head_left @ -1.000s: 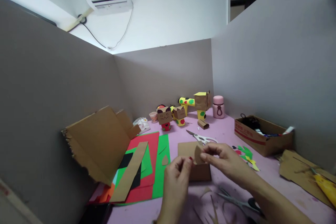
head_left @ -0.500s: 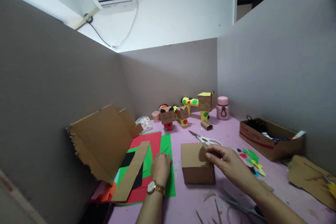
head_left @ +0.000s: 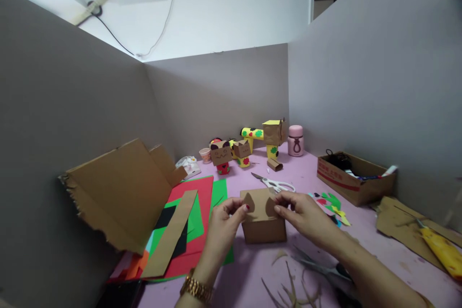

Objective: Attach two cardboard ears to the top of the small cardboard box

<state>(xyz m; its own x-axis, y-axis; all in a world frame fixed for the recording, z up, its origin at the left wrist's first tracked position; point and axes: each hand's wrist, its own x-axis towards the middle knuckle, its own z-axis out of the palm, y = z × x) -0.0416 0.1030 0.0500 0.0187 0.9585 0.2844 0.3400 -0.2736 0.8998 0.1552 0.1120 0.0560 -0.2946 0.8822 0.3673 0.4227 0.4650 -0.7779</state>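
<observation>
A small brown cardboard box (head_left: 265, 232) stands on the pink table in front of me. My left hand (head_left: 226, 221) pinches a pointed cardboard ear piece (head_left: 249, 202) at the left side of the box top. Opposite it, my right hand (head_left: 301, 211) pinches a second cardboard ear piece (head_left: 270, 206) over the right side of the top. Both pieces stand upright with their points up. Whether their lower edges touch the box I cannot tell. White-handled scissors (head_left: 274, 184) lie just behind the box.
Coloured paper sheets (head_left: 205, 207) and a cardboard strip (head_left: 173, 236) lie left, beside a large cardboard sheet (head_left: 119, 187). Cardboard animal figures (head_left: 221, 154) and a pink bottle (head_left: 296, 142) stand behind. An open box (head_left: 353, 183), dark scissors (head_left: 321, 267) and a yellow tool (head_left: 442, 250) are right.
My left hand has come from the coloured paper to the box, now with an ear piece in its fingers. The right hand stays at the box with its piece. The view has shifted slightly.
</observation>
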